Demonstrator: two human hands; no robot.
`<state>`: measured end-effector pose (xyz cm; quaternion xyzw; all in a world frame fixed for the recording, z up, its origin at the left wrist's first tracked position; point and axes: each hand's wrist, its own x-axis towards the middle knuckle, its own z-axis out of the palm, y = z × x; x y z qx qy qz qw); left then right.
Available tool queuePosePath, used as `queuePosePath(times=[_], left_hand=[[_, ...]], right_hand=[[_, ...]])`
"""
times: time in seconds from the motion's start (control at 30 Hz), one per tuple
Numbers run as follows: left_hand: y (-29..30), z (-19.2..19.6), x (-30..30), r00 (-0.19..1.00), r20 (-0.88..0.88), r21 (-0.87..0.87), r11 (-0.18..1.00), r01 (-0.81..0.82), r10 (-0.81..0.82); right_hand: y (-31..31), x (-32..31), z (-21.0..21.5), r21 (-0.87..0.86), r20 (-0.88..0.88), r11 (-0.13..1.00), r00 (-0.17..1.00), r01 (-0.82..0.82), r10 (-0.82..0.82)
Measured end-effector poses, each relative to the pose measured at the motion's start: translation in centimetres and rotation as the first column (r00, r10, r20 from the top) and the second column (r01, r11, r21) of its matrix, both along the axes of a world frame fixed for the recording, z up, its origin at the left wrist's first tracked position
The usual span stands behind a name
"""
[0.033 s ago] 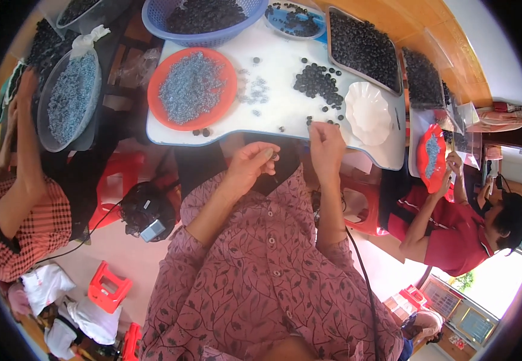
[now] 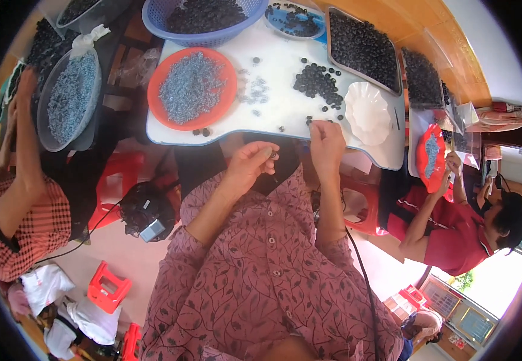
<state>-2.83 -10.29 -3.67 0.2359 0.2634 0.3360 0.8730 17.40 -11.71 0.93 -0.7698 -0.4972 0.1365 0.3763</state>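
My left hand [image 2: 251, 164] is closed in front of the table's near edge, pinching a small dark round piece [image 2: 273, 155] between thumb and fingertips. At that edge my right hand [image 2: 328, 143] rests with its fingers drawn together; whatever is between them is hidden. Several small black round pieces lie by its fingertips, and a loose pile of black round pieces [image 2: 316, 83] spreads beyond it. To the right stands a white scalloped dish [image 2: 367, 114]. On the left of the white table [image 2: 261, 123], an orange-red plate [image 2: 229, 99] holds a heap of small clear bluish pieces [image 2: 192, 85].
A blue-purple basket [image 2: 213, 40] and a metal tray [image 2: 398, 81], both full of black pieces, stand at the back. A few clear pieces [image 2: 257, 90] lie mid-table. Co-workers sit on either side; the right one [image 2: 453, 231] is by a red dish [image 2: 422, 162].
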Motion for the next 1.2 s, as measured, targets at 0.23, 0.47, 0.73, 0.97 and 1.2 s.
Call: queuePosePath(times=[0.23,0.47,0.73,0.97,1.2], left_hand=[[0.2,0.1,-0.4,0.988,0.140,-0.076,0.996,-0.046,0.057],[-0.1,0.4,-0.7,0.983,0.166,-0.054,0.996,-0.076,0.084],[-0.5,0.7,-1.3,0.975,0.180,-0.085,0.989,-0.118,0.132],[-1.1,0.8,-1.9,0.969,0.188,-0.098,0.985,-0.142,0.159],[-1.0,0.7,-1.9,0.970,0.194,-0.083,0.988,-0.132,0.146]], right_hand=[[1.7,-0.7,-0.7,0.010,0.422,0.990,0.897,0.141,-0.133],[2.7,-0.5,-1.0,-0.030,0.447,0.989,0.886,0.147,-0.118],[2.9,-0.5,-1.1,-0.033,0.485,0.994,0.871,0.107,-0.077],[2.9,0.3,-1.5,-0.052,0.444,0.995,0.894,0.086,-0.054],[3.3,0.5,-1.2,-0.087,0.429,0.995,0.903,0.056,-0.013]])
